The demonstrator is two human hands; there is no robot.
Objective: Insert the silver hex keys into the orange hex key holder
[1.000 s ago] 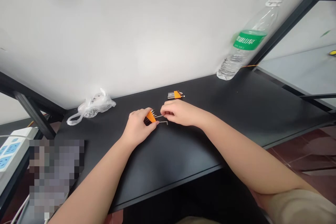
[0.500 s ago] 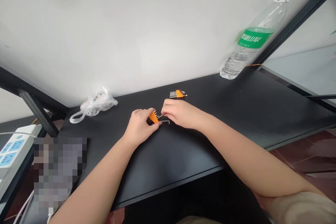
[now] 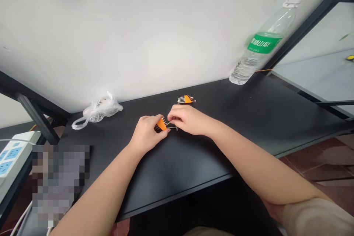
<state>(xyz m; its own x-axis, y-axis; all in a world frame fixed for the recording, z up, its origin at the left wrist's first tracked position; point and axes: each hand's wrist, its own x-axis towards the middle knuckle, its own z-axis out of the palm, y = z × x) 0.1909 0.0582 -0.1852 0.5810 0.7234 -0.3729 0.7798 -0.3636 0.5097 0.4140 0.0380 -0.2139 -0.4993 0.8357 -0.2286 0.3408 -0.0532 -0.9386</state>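
Observation:
My left hand (image 3: 146,131) grips an orange holder (image 3: 162,124) between thumb and fingers, low over the black table. Several metal hex keys pass through the holder, and one bent end (image 3: 176,128) sticks out to the right below my right hand. The fingers of my right hand (image 3: 184,118) are pinched on a thin hex key (image 3: 168,122) at the holder's right side; its far end is hidden by the fingers. Beyond my right hand, a second orange holder (image 3: 188,99) with several hex keys lies on the table.
On the black table (image 3: 177,169), a knotted clear plastic bag (image 3: 101,110) lies at the back left. A large water bottle (image 3: 260,44) stands at the back right by the wall. A white power strip (image 3: 13,155) and a pixelated item (image 3: 62,180) are at the left.
My right hand has moved slightly left, closer to the orange holder. The whole view has shifted a little. My left hand keeps its grip on the holder.

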